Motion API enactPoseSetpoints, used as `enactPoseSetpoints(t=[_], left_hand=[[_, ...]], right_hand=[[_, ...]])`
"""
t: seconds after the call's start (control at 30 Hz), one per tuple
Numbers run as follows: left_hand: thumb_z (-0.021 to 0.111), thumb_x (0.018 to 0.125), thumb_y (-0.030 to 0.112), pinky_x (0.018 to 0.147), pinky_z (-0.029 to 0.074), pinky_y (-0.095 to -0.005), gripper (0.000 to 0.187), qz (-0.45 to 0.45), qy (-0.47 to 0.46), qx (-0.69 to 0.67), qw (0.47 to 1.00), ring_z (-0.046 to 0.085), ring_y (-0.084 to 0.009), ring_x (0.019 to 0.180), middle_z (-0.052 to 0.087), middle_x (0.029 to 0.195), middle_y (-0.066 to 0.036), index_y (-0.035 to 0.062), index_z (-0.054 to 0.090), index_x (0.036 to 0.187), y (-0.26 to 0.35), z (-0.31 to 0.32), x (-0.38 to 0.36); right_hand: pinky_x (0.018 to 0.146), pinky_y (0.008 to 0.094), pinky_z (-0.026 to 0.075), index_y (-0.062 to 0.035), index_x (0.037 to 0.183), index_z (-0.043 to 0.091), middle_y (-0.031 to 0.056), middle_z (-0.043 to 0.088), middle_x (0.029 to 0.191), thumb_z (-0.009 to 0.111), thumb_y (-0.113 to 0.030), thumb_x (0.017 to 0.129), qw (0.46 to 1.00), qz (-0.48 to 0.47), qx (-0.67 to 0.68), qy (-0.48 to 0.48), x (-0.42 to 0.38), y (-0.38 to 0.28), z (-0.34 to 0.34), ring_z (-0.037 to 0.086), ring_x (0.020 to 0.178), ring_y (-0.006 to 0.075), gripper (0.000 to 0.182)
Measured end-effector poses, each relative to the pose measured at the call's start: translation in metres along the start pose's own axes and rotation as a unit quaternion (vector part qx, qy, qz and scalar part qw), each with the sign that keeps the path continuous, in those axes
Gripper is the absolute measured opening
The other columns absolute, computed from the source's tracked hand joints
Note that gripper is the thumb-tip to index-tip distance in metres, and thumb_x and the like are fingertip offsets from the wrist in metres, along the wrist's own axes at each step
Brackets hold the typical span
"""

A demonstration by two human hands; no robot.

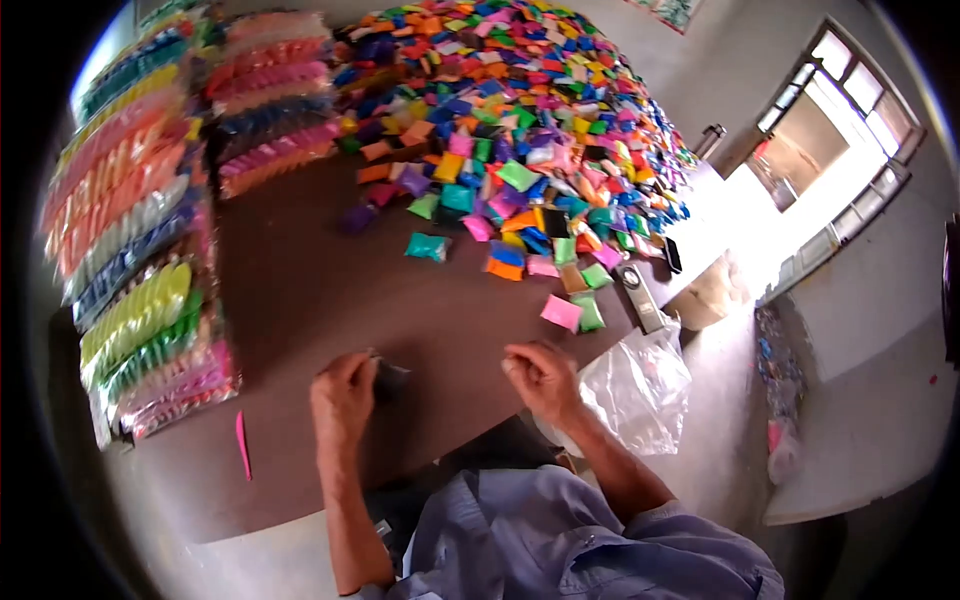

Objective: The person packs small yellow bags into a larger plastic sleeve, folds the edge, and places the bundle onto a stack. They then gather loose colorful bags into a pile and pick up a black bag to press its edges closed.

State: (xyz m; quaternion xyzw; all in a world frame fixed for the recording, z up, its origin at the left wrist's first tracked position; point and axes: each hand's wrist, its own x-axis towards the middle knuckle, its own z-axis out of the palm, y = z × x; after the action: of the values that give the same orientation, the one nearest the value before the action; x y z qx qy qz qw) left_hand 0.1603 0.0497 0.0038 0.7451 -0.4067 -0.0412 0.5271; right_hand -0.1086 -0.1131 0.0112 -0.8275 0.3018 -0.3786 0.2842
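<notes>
Brown tabletop [300, 300] fills the middle of your view, and both your hands rest on it near the front edge. Your left hand [343, 393] is curled, its fingers closed on a small dark packet [390, 375] that pokes out to the right of your knuckles and lies against the table. Your right hand [540, 378] sits a little apart from it, fingers bent loosely inward; whether it pinches anything I cannot tell, since nothing shows between the fingertips.

Just beyond your right hand lie a pink packet [561, 312] and a green packet [589, 311], touching each other, set apart from the big heap. That heap of small coloured packets [520, 120] spreads across the far side of the table, with a lone teal packet [427, 246] lying loose in front of it.

Along the left edge, long strips of packed sachets [130, 250] lie in rows, sorted by colour. A thin pink strip [243, 445] lies alone on the table to the left of your left arm. A clear plastic bag [640, 385] hangs off the table edge just right of your right wrist. A phone [673, 254] lies near the right corner.
</notes>
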Motion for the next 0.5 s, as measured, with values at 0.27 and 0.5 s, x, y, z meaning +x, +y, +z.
enactPoseSetpoints(t=[0.27, 0.5], left_hand=[[0.070, 0.102, 0.008, 0.080, 0.059, -0.0457, 0.014, 0.056, -0.019, 0.133, 0.989, 0.074, -0.0406, 0.092, 0.076, 0.102, -0.020, 0.0047, 0.077, 0.114, -0.031, -0.014, 0.028], [0.062, 0.109, 0.009, 0.091, 0.058, -0.0464, 0.019, 0.064, 0.037, 0.242, 0.967, 0.071, -0.0355, 0.107, 0.073, 0.114, -0.017, -0.0004, 0.073, 0.122, -0.041, -0.001, 0.029]], right_hand=[[0.107, 0.0478, 0.053, -0.0051, 0.135, 0.069, 0.0177, 0.066, 0.138, 0.088, -0.027, 0.085, 0.914, 0.108, -0.373, 0.119, 0.019, 0.139, -0.176, 0.064, 0.127, 0.0386, 0.058], [0.119, 0.0501, 0.043, -0.0030, 0.151, 0.059, 0.0196, 0.056, 0.154, 0.086, -0.057, 0.083, 0.904, 0.261, -0.337, 0.016, 0.039, 0.172, -0.194, 0.052, 0.144, 0.0388, 0.091]])
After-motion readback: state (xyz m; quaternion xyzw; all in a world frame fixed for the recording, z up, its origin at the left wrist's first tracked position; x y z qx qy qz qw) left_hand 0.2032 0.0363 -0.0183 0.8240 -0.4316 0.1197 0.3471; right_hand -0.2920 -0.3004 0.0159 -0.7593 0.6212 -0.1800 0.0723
